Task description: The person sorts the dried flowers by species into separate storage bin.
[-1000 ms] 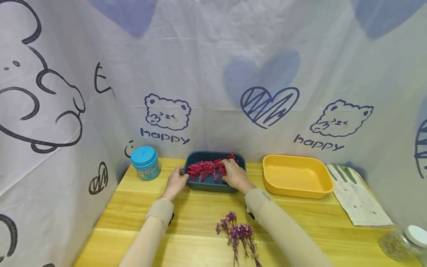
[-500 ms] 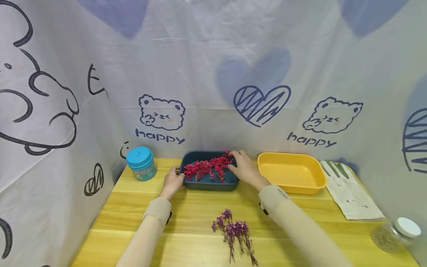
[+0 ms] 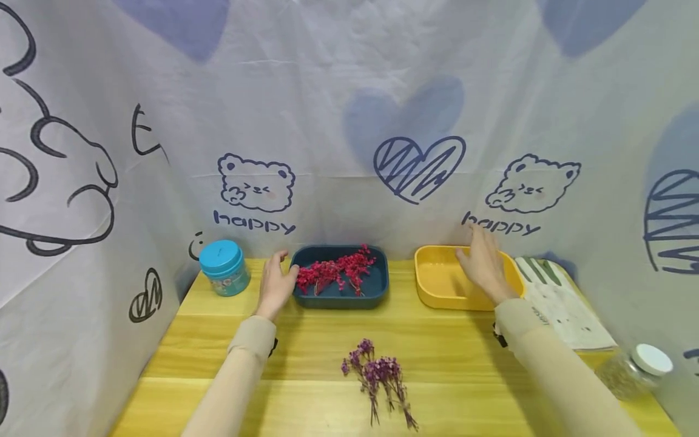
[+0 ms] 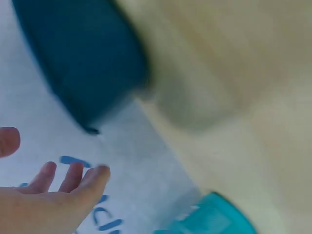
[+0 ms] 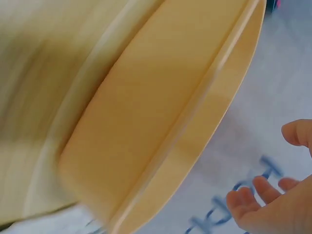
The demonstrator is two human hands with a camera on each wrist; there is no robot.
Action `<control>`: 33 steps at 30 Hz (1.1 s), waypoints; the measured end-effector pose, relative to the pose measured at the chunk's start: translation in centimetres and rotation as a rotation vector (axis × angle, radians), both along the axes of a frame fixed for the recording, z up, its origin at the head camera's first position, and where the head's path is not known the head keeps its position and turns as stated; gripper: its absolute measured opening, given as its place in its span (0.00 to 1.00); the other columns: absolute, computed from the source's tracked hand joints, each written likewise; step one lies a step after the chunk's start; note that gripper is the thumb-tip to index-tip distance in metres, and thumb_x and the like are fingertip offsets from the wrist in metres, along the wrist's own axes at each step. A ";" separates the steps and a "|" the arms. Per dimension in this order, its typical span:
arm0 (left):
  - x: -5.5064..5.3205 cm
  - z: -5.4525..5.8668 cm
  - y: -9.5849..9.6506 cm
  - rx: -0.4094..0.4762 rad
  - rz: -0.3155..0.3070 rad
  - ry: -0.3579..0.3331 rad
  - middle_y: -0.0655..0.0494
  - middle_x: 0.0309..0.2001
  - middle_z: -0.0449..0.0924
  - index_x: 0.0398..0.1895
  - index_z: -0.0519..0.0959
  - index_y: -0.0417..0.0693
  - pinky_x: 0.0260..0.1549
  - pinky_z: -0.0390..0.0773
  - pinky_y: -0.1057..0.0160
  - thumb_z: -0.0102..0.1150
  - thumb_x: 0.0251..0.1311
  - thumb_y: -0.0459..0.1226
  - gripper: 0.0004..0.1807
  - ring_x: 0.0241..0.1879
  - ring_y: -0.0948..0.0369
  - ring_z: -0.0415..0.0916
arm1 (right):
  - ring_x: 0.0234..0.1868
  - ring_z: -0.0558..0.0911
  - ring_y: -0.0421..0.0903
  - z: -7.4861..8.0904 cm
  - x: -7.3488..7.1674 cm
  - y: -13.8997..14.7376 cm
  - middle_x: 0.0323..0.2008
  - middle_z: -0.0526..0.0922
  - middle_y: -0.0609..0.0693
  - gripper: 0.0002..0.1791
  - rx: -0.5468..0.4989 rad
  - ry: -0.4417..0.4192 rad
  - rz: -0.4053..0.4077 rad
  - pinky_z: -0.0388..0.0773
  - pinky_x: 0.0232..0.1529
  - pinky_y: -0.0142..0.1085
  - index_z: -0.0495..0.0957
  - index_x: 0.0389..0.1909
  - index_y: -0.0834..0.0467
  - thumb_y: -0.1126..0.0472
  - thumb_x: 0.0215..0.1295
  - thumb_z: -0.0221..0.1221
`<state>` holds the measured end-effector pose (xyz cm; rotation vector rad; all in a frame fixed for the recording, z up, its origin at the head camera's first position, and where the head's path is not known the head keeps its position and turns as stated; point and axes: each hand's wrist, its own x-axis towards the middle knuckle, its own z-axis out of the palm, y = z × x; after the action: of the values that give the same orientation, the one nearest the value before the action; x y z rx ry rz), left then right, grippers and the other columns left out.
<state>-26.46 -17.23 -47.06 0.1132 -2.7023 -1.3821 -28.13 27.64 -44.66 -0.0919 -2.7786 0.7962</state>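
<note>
Sprigs of small red dried flowers (image 3: 327, 274) lie in a dark blue rectangular tray (image 3: 341, 301) at the back of the table. Just off that tray's left end is my left hand (image 3: 275, 285), fingers apart and holding nothing; the left wrist view shows a gap between the fingertips and the tray (image 4: 87, 58). Over the yellow tray (image 3: 431, 298), toward its right half, hovers my right hand (image 3: 483, 267) with thumb and fingers spread. In the right wrist view the hand (image 5: 278, 204) stays apart from the yellow rim. Purple dried flowers (image 3: 377, 373) lie at the table's front middle.
A blue-lidded jar (image 3: 225, 267) stands left of the dark tray. Right of the yellow tray lies a white glove with green stripes (image 3: 568, 309). A clear jar with a white lid (image 3: 633, 371) is at the right edge. Printed cloth (image 3: 333, 121) hangs behind the table.
My right hand has left the red flowers and moved right, over the yellow tray. My left hand has let go of the dark tray's end. The head view has shifted slightly right.
</note>
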 end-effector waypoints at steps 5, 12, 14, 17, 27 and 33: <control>0.3 2.1 1.4 -0.015 -0.052 0.086 0.41 0.78 0.63 0.81 0.62 0.48 0.78 0.63 0.37 0.54 0.76 0.44 0.33 0.77 0.41 0.62 | 0.76 0.57 0.78 -0.3 0.5 4.0 0.76 0.57 0.79 0.46 0.002 -0.010 -0.082 0.53 0.80 0.69 0.45 0.82 0.69 0.59 0.73 0.58; 1.6 4.0 4.9 -0.060 -0.200 0.223 0.46 0.74 0.71 0.78 0.68 0.52 0.74 0.70 0.39 0.57 0.73 0.43 0.31 0.75 0.45 0.68 | 0.71 0.56 0.83 -1.3 1.7 7.4 0.74 0.52 0.83 0.49 -0.020 -0.158 -0.188 0.60 0.72 0.73 0.38 0.84 0.68 0.53 0.75 0.55; 2.2 4.2 5.8 -0.070 -0.266 0.246 0.48 0.73 0.74 0.76 0.70 0.53 0.72 0.73 0.40 0.58 0.74 0.42 0.29 0.73 0.46 0.71 | 0.70 0.55 0.84 -1.6 2.0 8.1 0.74 0.50 0.85 0.50 -0.036 -0.213 -0.203 0.61 0.70 0.74 0.37 0.83 0.69 0.51 0.75 0.54; 3.2 4.1 7.2 -0.096 -0.396 0.278 0.49 0.69 0.77 0.74 0.73 0.53 0.70 0.76 0.42 0.59 0.74 0.41 0.26 0.70 0.47 0.74 | 0.71 0.53 0.87 -2.1 2.5 8.8 0.74 0.45 0.86 0.51 -0.080 -0.304 -0.218 0.59 0.71 0.76 0.37 0.82 0.72 0.49 0.75 0.53; 7.2 3.1 12.2 -0.318 -0.860 0.260 0.53 0.67 0.79 0.68 0.78 0.50 0.70 0.78 0.52 0.63 0.74 0.39 0.22 0.68 0.55 0.76 | 0.69 0.65 0.80 -3.4 3.8 10.4 0.69 0.61 0.85 0.44 -0.144 -0.389 -0.148 0.67 0.73 0.68 0.51 0.74 0.82 0.51 0.73 0.50; 9.8 2.0 14.5 -0.507 -1.140 0.278 0.57 0.68 0.78 0.69 0.78 0.57 0.72 0.75 0.63 0.61 0.74 0.43 0.22 0.69 0.60 0.75 | 0.59 0.77 0.74 -4.3 4.4 10.7 0.62 0.70 0.83 0.40 -0.136 -0.376 -0.107 0.77 0.67 0.64 0.55 0.70 0.84 0.56 0.71 0.51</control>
<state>-16.68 -2.76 -45.01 -1.6976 -2.7532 -0.6180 -23.68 38.38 -48.97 -0.4551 -3.0258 1.0323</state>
